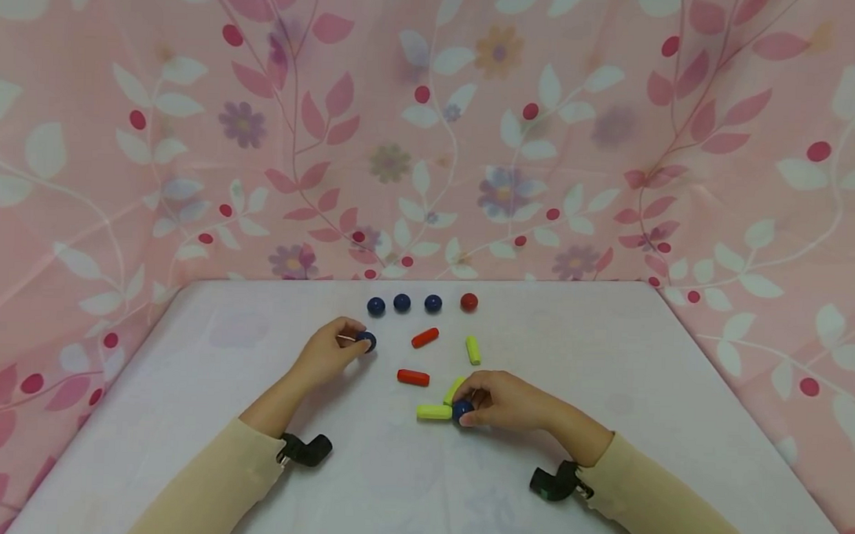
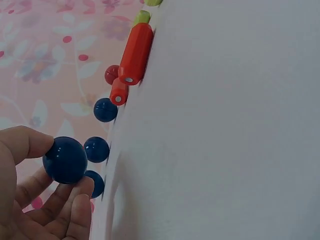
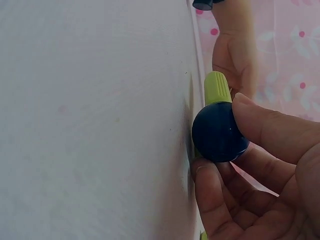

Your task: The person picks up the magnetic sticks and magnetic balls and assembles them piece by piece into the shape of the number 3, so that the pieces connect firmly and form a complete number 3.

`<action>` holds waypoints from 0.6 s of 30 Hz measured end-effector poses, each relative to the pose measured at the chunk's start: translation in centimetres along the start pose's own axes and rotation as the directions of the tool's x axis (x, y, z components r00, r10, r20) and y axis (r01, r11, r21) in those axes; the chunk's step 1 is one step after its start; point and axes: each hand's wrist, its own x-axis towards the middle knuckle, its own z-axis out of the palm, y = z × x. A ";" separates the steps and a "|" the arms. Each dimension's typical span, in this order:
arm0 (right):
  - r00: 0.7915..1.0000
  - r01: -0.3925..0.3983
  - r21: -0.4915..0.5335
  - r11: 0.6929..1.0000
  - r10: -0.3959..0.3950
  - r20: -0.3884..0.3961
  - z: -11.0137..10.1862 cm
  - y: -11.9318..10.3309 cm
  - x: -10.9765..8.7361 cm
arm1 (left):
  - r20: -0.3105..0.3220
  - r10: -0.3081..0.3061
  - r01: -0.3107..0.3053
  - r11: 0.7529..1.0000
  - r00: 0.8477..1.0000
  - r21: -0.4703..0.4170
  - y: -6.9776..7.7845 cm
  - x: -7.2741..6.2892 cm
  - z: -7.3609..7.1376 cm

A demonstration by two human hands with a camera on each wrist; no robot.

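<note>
My left hand [image 1: 329,351] pinches a glossy blue ball [image 2: 65,160] between thumb and fingers, just in front of the back row. In my right hand [image 1: 511,402] is another blue ball [image 3: 220,132], held by thumb and fingertips. Beside that ball lies a yellow-green stick [image 1: 433,412], its end at or very near the ball. A second yellow-green stick [image 1: 455,390] is partly hidden behind the right fingers. Between the hands lie two red sticks, a nearer one [image 1: 413,377] and a farther one [image 1: 425,338]; pale round spots show on their ends in the left wrist view.
Along the back of the white-covered table [image 1: 553,326] sit three blue balls [image 1: 402,302] and a red ball [image 1: 469,302]. A third yellow-green stick [image 1: 473,350] lies beyond the right hand. Pink floral cloth [image 1: 432,141] hangs behind the table.
</note>
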 end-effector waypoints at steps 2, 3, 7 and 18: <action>1.000 0.000 0.001 1.000 0.000 0.001 0.0 0.0 0.0 | 0.016 0.018 -0.018 1.000 1.000 0.009 0.0 -0.2 0.1; 1.000 0.000 0.003 1.000 0.000 0.002 0.0 0.0 0.0 | 0.023 0.023 -0.023 1.000 0.999 0.011 0.0 -0.3 0.1; 1.000 -0.003 0.006 1.000 0.003 0.005 -0.1 -0.2 0.0 | 0.070 0.013 -0.013 1.000 0.997 -0.002 -0.2 -0.6 0.0; 1.000 -0.015 0.009 1.000 0.015 0.011 -0.1 -0.2 -0.1 | 0.312 0.049 -0.047 0.999 0.949 -0.015 0.0 -2.1 0.2</action>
